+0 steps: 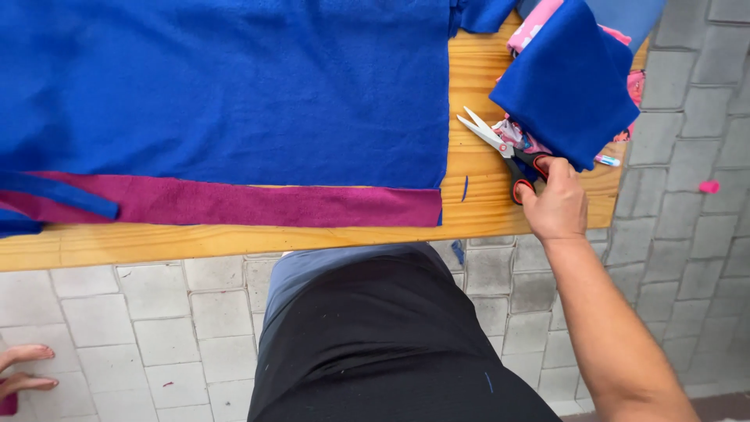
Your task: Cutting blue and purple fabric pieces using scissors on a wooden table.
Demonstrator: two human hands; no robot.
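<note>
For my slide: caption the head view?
Right hand on red-handled scissors beside blue fleece fabric on wooden table.

This looks like a home sewing spot set up outdoors on a patio: a bare wooden table [234, 244] stands on grey paving stones [687, 141], with blue fabric [219, 86] spread across it and scissors [504, 148] near its right edge.

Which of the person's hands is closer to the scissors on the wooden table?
The right hand. It rests on the handles of the scissors by the folded blue cloth. The left hand hangs far off at the lower left, below the table's edge.
</note>
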